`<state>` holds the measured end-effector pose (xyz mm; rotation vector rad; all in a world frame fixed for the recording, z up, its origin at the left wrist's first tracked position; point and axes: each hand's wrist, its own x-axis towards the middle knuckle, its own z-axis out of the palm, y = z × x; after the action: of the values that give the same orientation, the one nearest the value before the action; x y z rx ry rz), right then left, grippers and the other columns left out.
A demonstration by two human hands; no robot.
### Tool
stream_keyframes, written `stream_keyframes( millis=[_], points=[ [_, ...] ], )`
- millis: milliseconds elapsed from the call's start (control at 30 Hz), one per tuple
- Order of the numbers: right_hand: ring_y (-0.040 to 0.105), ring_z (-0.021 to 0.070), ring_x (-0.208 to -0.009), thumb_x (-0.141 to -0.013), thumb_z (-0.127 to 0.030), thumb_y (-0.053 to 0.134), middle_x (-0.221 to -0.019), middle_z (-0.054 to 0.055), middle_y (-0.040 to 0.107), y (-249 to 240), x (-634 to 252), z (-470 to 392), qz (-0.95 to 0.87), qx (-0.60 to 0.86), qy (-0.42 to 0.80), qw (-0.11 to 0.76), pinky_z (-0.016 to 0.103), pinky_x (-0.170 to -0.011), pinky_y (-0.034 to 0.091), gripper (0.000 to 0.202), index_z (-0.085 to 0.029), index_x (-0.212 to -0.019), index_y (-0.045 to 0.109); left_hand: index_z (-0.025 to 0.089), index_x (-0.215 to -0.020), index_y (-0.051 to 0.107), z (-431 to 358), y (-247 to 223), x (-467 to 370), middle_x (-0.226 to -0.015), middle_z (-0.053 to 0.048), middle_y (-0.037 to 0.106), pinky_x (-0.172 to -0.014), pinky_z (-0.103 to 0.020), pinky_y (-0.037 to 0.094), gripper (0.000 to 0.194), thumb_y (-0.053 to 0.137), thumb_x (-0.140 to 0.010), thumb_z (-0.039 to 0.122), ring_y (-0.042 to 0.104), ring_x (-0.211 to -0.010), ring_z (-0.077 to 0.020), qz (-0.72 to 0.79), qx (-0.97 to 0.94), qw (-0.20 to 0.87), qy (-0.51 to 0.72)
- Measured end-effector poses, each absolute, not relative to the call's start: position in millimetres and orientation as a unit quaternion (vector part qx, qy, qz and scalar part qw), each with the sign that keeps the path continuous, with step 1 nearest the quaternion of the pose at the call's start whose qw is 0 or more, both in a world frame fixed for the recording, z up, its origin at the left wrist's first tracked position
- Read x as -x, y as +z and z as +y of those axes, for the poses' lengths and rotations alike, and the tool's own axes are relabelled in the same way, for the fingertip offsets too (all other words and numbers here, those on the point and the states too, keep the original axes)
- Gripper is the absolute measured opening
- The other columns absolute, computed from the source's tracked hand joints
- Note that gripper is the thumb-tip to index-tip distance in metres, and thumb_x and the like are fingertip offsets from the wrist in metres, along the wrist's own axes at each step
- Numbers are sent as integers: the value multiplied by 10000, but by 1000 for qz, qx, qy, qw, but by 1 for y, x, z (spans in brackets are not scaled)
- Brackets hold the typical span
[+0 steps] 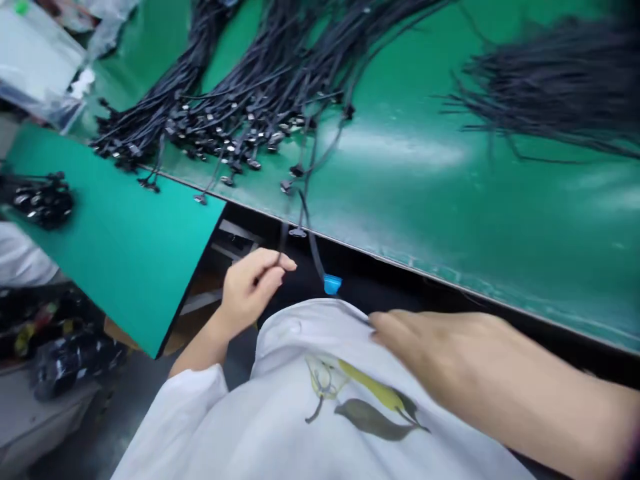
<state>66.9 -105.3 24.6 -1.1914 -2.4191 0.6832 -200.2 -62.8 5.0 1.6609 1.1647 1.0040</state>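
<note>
My left hand (253,287) is in front of the table edge, thumb and forefinger pinched on a thin black cable (284,237) that looks blurred. Just right of it, another black cable (314,253) hangs over the edge, with a bright blue piece (333,285) at its lower part. My right hand (425,343) is close to my shirt, right of the blue piece. Its fingers are pressed together and slightly blurred; what is between them is hidden. A small metal-ended connector (297,232) dangles at the edge between the hands and the heap.
Thick bundles of black cables with metal connectors (230,143) lie across the green table (425,200). More black cables (560,87) are piled at the right. A lower green board (135,247) juts out at left, bearing a coiled bundle (45,200). Plastic-wrapped items (40,60) sit upper left.
</note>
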Motion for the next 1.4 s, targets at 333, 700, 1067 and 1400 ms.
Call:
stream_keyframes(
  millis=[333,700,1067,1400],
  points=[
    [562,119,-594,-976,-461,417,-678,-15,626,5,-93,-60,-807,504,218,215,259,-524,279,359,-221,-787,606,168,-917,694,-69,-8,167,-713,-53,579,-597,-291,394,483,431,-913,573,482,-605,-153,334,-583,733,108],
    [535,118,-554,-972,-440,428,-631,-3,614,-17,-100,-85,-745,572,270,211,254,-531,301,374,-190,-769,620,153,-1019,627,-74,-30,142,-692,-23,585,-569,-231,370,329,515,-929,449,477,-583,-106,329,-480,807,100],
    [624,136,-692,-992,-254,385,-826,45,658,-79,-126,-143,-734,585,253,233,234,-596,417,298,-151,-1199,573,204,-1331,505,-45,-1,196,-496,134,433,-303,-104,258,509,652,-866,347,141,-285,-2,312,-234,804,448],
    [457,99,-476,-960,-213,387,-586,-7,555,-24,-70,-134,-858,341,327,200,260,-488,253,331,-171,-672,545,153,-975,677,-79,-19,161,-998,-133,683,-872,-346,474,363,452,-950,437,630,-909,-222,329,-712,605,140]
  ],
)
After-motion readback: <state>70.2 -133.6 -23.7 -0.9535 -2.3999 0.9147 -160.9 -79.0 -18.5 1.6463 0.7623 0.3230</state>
